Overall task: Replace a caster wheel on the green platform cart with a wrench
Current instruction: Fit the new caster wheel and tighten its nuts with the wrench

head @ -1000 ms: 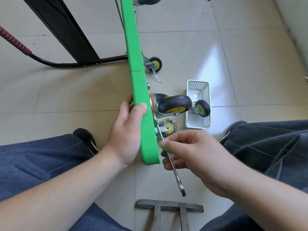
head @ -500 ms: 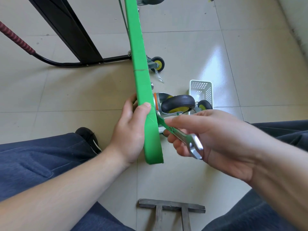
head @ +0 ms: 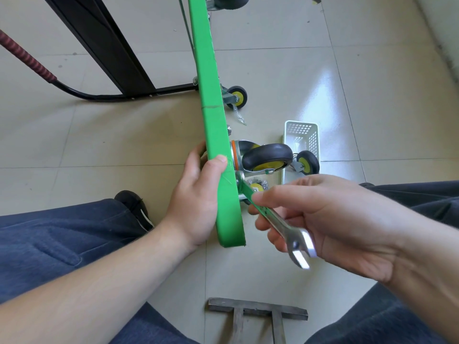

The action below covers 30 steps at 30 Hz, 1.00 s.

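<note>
The green platform cart (head: 213,100) stands on its edge, its underside facing right. My left hand (head: 198,194) grips the cart's near end, thumb over the green rim. A black caster wheel with a yellow hub (head: 267,158) sits bolted to the underside beside my thumb. My right hand (head: 318,219) holds a silver wrench (head: 275,219); its far end sits at the caster's mounting plate, its near open jaw points toward me. A wrapped spare caster (head: 258,186) lies on the floor behind the wrench.
A white plastic basket (head: 301,135) lies on the floor to the right, with another small caster (head: 306,162) at its mouth. A further cart caster (head: 237,96) shows higher up. A black frame (head: 104,45) stands left. A grey metal piece (head: 258,316) lies near my legs.
My right hand has swung the wrench's near end up and to the right, from pointing down at the floor to a raised angle. My left hand has kept its grip on the cart.
</note>
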### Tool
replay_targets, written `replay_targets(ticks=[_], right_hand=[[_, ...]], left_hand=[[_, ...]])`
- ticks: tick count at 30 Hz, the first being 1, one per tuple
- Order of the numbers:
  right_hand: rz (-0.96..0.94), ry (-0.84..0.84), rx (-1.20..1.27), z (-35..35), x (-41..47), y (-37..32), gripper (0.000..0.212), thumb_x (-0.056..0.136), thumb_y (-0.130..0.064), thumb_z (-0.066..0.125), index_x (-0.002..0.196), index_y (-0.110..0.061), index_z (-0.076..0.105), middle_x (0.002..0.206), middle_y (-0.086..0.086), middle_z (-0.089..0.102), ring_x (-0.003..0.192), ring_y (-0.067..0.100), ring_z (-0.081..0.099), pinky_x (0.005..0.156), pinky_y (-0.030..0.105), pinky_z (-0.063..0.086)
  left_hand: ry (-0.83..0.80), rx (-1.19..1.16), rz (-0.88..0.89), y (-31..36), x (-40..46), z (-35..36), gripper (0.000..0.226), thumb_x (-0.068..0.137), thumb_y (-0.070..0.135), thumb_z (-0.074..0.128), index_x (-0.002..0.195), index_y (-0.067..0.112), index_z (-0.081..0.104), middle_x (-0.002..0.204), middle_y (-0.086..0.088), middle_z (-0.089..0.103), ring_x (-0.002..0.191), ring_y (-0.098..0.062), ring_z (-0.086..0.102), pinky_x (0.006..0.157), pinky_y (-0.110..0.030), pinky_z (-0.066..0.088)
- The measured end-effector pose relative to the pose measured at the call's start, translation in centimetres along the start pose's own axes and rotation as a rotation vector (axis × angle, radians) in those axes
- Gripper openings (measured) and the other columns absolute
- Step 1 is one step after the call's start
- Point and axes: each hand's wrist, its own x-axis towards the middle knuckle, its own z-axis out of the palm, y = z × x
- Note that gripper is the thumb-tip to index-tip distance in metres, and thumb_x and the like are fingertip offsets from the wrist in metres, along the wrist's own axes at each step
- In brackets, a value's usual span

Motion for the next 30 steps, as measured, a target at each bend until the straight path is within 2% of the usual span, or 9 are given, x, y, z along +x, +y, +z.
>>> replay_targets(ticks=[3, 6, 11, 14, 17, 23, 27, 30], right_hand=[[0.002, 0.040, -0.108, -0.8, -0.1, 1.0, 0.025, 0.086, -0.012, 0.074, 0.095, 0.010, 0.069, 0.075, 0.018, 0.069, 0.054, 0.022, 0.062, 0.047, 0.025, 0.053], [-0.054, 0.131, -0.204, -1.5, 0.1, 2.3, 0.015, 0.089, -0.012, 0.074, 0.094, 0.002, 0.071, 0.078, 0.017, 0.073, 0.062, 0.023, 0.069, 0.051, 0.029, 0.056], [-0.129, 0.203, -0.365, -2.1, 1.9, 4.3, 0.010, 0.091, -0.011, 0.075, 0.097, -0.007, 0.068, 0.089, 0.016, 0.076, 0.077, 0.030, 0.077, 0.060, 0.033, 0.059], [-0.152, 0.199, -0.439, -2.1, 2.9, 5.4, 0.008, 0.092, -0.014, 0.073, 0.098, -0.014, 0.068, 0.088, 0.011, 0.076, 0.081, 0.027, 0.077, 0.065, 0.033, 0.062], [-0.182, 0.197, -0.494, -2.1, 3.6, 6.1, 0.010, 0.093, -0.015, 0.073, 0.098, -0.019, 0.067, 0.088, 0.006, 0.076, 0.083, 0.025, 0.076, 0.074, 0.041, 0.062], [-0.197, 0.182, -0.445, -2.0, 4.6, 6.5, 0.011, 0.093, -0.012, 0.074, 0.100, -0.018, 0.068, 0.087, 0.006, 0.075, 0.087, 0.030, 0.075, 0.079, 0.045, 0.061], [-0.192, 0.161, -0.404, -1.9, 5.0, 6.6, 0.012, 0.093, -0.011, 0.074, 0.102, -0.015, 0.068, 0.090, 0.011, 0.076, 0.089, 0.031, 0.074, 0.081, 0.043, 0.061], [-0.197, 0.162, -0.383, -1.7, 5.3, 6.8, 0.011, 0.092, -0.010, 0.074, 0.101, -0.016, 0.068, 0.092, 0.013, 0.075, 0.082, 0.027, 0.072, 0.083, 0.044, 0.061]], left_hand=[[-0.004, 0.004, -0.004, 0.0, -0.1, 0.0, 0.064, 0.074, 0.059, 0.060, 0.130, 0.028, 0.061, 0.118, -0.018, 0.070, 0.112, -0.042, 0.065, 0.103, -0.063, 0.049], [-0.016, 0.015, -0.008, -0.1, -0.1, -0.2, 0.063, 0.075, 0.060, 0.059, 0.131, 0.031, 0.061, 0.120, -0.015, 0.070, 0.116, -0.043, 0.063, 0.103, -0.067, 0.047], [-0.008, 0.019, -0.014, 0.1, -0.2, -0.1, 0.065, 0.073, 0.061, 0.059, 0.130, 0.031, 0.061, 0.118, -0.015, 0.071, 0.114, -0.042, 0.063, 0.103, -0.066, 0.048], [-0.002, 0.021, -0.013, 0.1, -0.1, -0.1, 0.065, 0.073, 0.061, 0.059, 0.130, 0.029, 0.061, 0.117, -0.015, 0.071, 0.114, -0.042, 0.063, 0.102, -0.065, 0.048], [-0.007, 0.022, -0.019, 0.0, -0.1, -0.1, 0.065, 0.073, 0.060, 0.059, 0.130, 0.028, 0.061, 0.117, -0.016, 0.071, 0.113, -0.043, 0.063, 0.101, -0.064, 0.050], [-0.015, 0.033, -0.020, -0.1, -0.1, -0.1, 0.064, 0.076, 0.059, 0.059, 0.131, 0.027, 0.060, 0.118, -0.019, 0.070, 0.108, -0.043, 0.065, 0.099, -0.061, 0.050], [-0.015, 0.017, -0.017, -0.2, 0.0, -0.2, 0.051, 0.086, 0.047, 0.057, 0.131, 0.024, 0.060, 0.119, -0.023, 0.067, 0.094, -0.027, 0.065, 0.091, -0.054, 0.054], [-0.013, 0.017, -0.025, -0.1, -0.1, -0.2, 0.050, 0.085, 0.048, 0.058, 0.129, 0.025, 0.060, 0.116, -0.022, 0.067, 0.094, -0.025, 0.064, 0.095, -0.059, 0.052]])
